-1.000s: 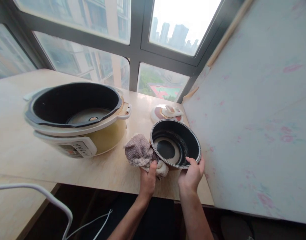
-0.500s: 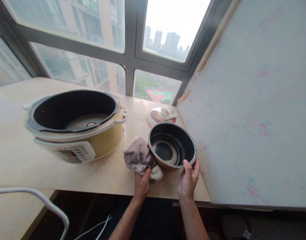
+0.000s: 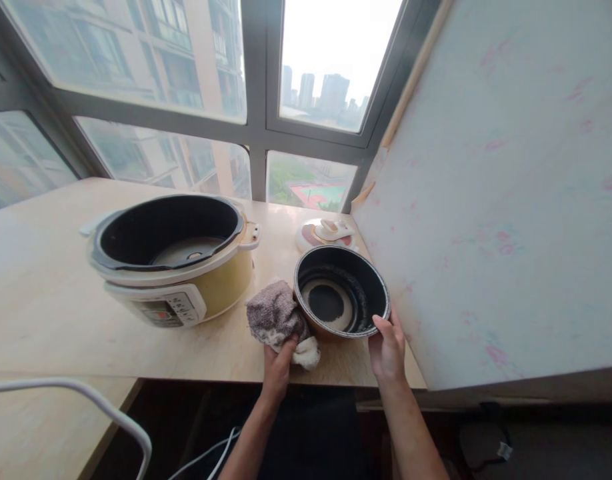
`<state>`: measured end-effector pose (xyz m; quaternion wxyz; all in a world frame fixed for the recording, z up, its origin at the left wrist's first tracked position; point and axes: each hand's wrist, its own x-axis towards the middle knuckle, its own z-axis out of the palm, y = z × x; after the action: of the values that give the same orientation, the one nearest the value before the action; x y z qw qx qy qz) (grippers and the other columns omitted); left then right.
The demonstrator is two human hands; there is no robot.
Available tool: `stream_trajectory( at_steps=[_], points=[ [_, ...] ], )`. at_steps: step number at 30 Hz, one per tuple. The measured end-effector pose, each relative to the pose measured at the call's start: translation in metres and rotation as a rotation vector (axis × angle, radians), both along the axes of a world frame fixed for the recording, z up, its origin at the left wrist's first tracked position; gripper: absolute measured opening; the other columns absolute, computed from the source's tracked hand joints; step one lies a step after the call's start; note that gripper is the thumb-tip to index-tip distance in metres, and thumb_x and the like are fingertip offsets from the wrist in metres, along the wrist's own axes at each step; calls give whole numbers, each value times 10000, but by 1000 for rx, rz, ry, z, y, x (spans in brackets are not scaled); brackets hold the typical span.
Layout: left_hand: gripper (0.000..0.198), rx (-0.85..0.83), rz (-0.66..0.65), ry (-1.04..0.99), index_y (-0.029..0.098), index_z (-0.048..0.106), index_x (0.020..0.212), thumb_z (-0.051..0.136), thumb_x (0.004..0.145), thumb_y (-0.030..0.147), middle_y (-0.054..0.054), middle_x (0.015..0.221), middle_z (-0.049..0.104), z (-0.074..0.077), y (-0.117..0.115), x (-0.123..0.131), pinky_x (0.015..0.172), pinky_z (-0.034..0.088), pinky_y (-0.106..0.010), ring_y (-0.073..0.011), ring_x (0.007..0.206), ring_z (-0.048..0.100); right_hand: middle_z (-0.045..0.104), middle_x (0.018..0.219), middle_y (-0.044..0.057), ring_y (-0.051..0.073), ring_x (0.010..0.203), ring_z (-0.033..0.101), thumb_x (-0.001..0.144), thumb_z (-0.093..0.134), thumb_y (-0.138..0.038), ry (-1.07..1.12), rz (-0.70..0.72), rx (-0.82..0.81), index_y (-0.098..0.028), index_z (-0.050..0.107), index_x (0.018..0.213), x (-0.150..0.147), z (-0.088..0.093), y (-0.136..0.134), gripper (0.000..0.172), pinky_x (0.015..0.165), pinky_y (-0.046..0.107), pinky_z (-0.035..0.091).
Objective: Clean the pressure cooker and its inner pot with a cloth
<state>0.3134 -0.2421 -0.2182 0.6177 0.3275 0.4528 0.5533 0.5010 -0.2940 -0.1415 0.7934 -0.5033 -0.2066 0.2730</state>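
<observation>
My left hand [image 3: 278, 365] is closed on a purple-grey and white cloth [image 3: 276, 313], bunched up beside the left wall of a round inner pot [image 3: 328, 303]. The pot is black inside, with a pale worn ring on its bottom and a brown outside, and it tilts toward me. My right hand [image 3: 388, 343] grips the pot's rim at its near right, thumb over the edge and fingers on the outer wall. To the left stands the yellow and white rice cooker body [image 3: 226, 280], open at the top. Behind the pot lies its white and brown lid [image 3: 323, 233].
A pale counter [image 3: 46, 320] carries these things along the window [image 3: 256, 100]. A wall with flowered paper [image 3: 486, 233] borders the right side. At the lower left a white cable [image 3: 106, 410] arches over the counter's front edge.
The view has shifted a little, so the cooker appears farther right. My right hand has slid slightly along the pot's rim toward the right. The cloth stays in my left hand.
</observation>
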Motion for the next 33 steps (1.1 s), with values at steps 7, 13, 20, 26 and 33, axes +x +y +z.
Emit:
stream_trajectory(
  at_steps=[7, 13, 20, 26, 33],
  points=[
    [556, -35, 7, -65, 158, 679, 1084, 836, 639, 452, -91, 1070, 751, 4, -1, -3, 964, 504, -404, -281, 1038, 690, 731, 1173, 76, 257, 998, 677, 662, 795, -319, 44, 52, -21, -194, 664, 1292, 10, -2, -15, 656, 974, 451, 517],
    [539, -16, 14, -67, 154, 691, 1081, 831, 644, 437, -86, 1057, 754, 6, 0, -3, 959, 501, -401, -274, 1023, 688, 728, 1108, 42, 234, 1012, 658, 627, 794, -257, 53, 15, -33, -205, 653, 1275, 11, -2, -16, 665, 970, 407, 502],
    [531, 15, 9, -58, 153, 702, 1111, 822, 680, 440, -100, 1115, 747, -3, 1, -3, 1002, 481, -407, -278, 1081, 677, 715, 1127, 42, 223, 1013, 645, 648, 788, -266, 30, 25, -40, -200, 660, 1229, 11, -4, -14, 598, 988, 406, 483],
    [539, 7, 10, -53, 154, 684, 1116, 819, 677, 436, -91, 1093, 745, 4, 0, -2, 980, 491, -392, -277, 1074, 677, 709, 1073, 41, 204, 936, 630, 660, 765, -312, 27, -86, -7, -182, 662, 1220, -2, -6, -9, 584, 911, 368, 490],
    [546, -10, -14, -57, 152, 679, 1138, 817, 685, 425, -95, 1111, 742, 4, -1, -4, 993, 481, -392, -272, 1087, 670, 699, 1114, 40, 192, 944, 630, 705, 738, -310, 13, -185, 24, -188, 650, 1234, -15, -4, 1, 550, 913, 345, 486]
  ],
)
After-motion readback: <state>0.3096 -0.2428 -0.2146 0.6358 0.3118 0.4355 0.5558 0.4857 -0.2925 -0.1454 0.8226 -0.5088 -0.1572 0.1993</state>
